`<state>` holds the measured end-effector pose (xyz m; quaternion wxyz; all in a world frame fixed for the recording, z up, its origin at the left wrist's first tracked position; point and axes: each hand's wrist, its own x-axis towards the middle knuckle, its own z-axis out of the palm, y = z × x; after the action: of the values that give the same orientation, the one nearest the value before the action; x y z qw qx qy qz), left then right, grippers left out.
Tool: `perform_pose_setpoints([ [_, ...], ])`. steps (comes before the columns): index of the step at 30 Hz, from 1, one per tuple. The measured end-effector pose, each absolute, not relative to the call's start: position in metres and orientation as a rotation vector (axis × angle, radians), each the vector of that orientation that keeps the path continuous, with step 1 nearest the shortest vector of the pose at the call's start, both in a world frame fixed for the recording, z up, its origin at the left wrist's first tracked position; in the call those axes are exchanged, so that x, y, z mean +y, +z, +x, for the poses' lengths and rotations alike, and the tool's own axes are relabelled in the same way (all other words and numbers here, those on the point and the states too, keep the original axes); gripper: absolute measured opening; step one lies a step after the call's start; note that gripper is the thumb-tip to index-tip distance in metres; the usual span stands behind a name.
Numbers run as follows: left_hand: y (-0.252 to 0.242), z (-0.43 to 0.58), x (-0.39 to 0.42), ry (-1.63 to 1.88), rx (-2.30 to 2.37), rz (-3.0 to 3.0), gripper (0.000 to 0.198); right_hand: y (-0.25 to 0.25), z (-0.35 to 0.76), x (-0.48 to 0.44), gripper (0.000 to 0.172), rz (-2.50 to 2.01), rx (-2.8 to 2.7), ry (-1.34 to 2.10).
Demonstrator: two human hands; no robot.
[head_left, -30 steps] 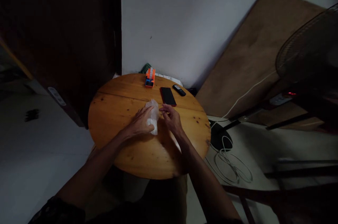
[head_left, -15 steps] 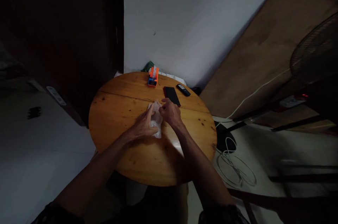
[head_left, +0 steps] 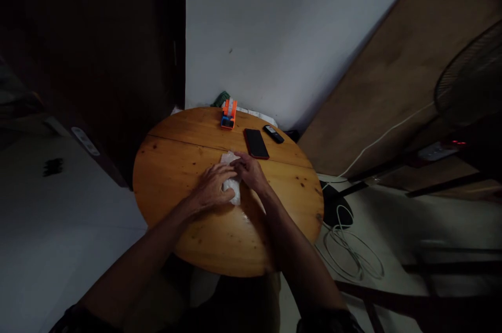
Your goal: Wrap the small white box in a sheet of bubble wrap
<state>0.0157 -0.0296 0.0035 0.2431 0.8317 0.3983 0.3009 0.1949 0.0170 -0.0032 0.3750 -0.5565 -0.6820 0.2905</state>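
Observation:
A crumpled white plastic bag (head_left: 230, 185) lies near the middle of a round wooden table (head_left: 184, 155). My left hand (head_left: 212, 187) lies over its left side, fingers spread flat on it. My right hand (head_left: 249, 171) rests on its right side, fingers laid across the top edge. Most of the bag is hidden under the two hands.
Behind the hands lie a black phone (head_left: 256, 143), a small dark remote (head_left: 273, 134) and an orange-and-blue object (head_left: 228, 114). A wooden board (head_left: 392, 77) leans on the wall at right, with a fan (head_left: 470, 82), a power strip (head_left: 435, 151) and coiled white cable (head_left: 353, 254) on the floor.
The bag was lifted and pinched by my right hand; now both hands press it flat on the table. The view has shifted slightly.

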Motion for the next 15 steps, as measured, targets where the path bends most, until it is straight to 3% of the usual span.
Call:
perform_pose_setpoints([
  [6,0.0,0.016,-0.03,0.806,1.115,2.328,0.052,0.007,0.212,0.029,0.029,-1.711,-1.644,0.449],
  [10,0.002,0.016,-0.031,0.807,1.107,2.315,0.055,0.009,0.212,0.046,0.014,-1.794,-1.632,0.628],
  [15,0.002,0.015,-0.031,0.845,1.08,2.303,0.054,0.005,0.2,0.059,0.019,-1.723,-1.619,0.753],
])
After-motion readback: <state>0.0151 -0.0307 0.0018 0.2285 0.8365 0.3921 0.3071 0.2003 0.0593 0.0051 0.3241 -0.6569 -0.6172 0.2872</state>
